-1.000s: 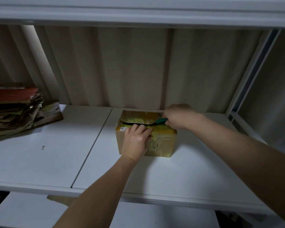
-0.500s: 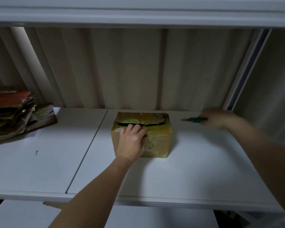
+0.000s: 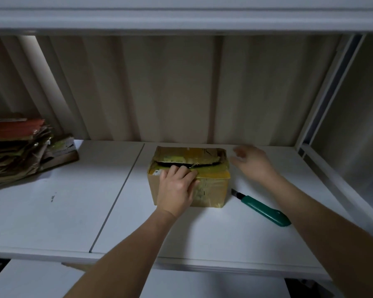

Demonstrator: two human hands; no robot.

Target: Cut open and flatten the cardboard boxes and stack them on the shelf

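Note:
A small cardboard box [image 3: 211, 186] wrapped in yellowish tape stands on the white shelf [image 3: 73, 211], its top slit open along the middle. My left hand [image 3: 177, 188] grips the near top edge, fingers curled into the slit. My right hand [image 3: 251, 163] hovers just right of the box's far corner, fingers loose and holding nothing. A green-handled utility knife [image 3: 264, 209] lies on the shelf to the right of the box, blade pointing at the box.
A stack of flattened cardboard [image 3: 15, 151] lies at the far left of the shelf. A corrugated wall [image 3: 181, 89] backs the shelf, an upright post [image 3: 323, 100] stands at the right, and another shelf board [image 3: 181, 16] runs overhead.
My right hand drew the knife out of the slit, swung right, set it down beside the box, and has come back toward the box with nothing in it. My left hand stayed on the box.

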